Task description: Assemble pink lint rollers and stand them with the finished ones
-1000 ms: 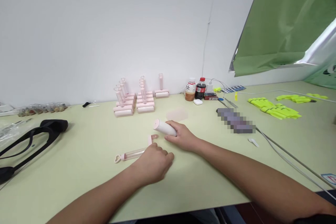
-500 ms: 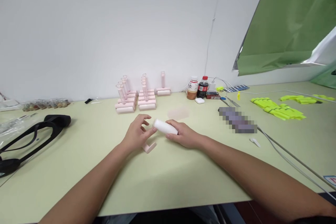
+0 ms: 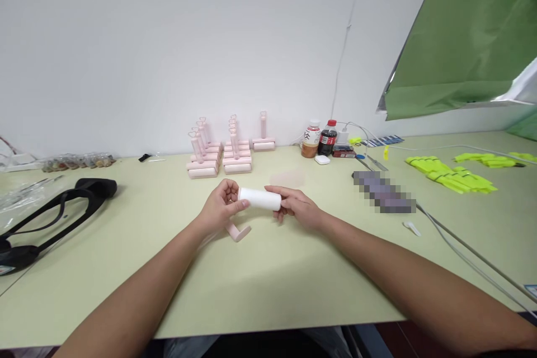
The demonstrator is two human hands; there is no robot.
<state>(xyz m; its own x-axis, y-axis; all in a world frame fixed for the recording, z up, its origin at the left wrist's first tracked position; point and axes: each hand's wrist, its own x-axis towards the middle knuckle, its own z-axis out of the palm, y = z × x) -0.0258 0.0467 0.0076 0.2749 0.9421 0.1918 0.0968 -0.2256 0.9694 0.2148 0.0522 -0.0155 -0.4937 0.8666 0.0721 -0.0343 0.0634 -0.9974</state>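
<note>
Between my hands, above the table, is a white sticky roll (image 3: 260,199), lying nearly level. My left hand (image 3: 220,205) grips its left end, thumb in front and fingers behind. At the other end my right hand (image 3: 300,206) closes its fingers round the edge. Below my left hand lies a pink lint roller handle (image 3: 237,232) on the table, partly hidden by the wrist. A faint pink translucent cover (image 3: 287,179) rests just beyond my right hand.
Several pink lint rollers (image 3: 238,162) stand in rows by the wall. Right of them are a juice bottle (image 3: 310,140), a cola bottle (image 3: 328,139) and a white case (image 3: 322,160). A black frame-like object (image 3: 62,218) lies left; yellow-green bundles (image 3: 453,173), cables and an earbud (image 3: 411,228) lie right.
My left hand has closed on the roll's left end, where it was open beside it. The roll has turned more level, and my right hand has shifted to its right end.
</note>
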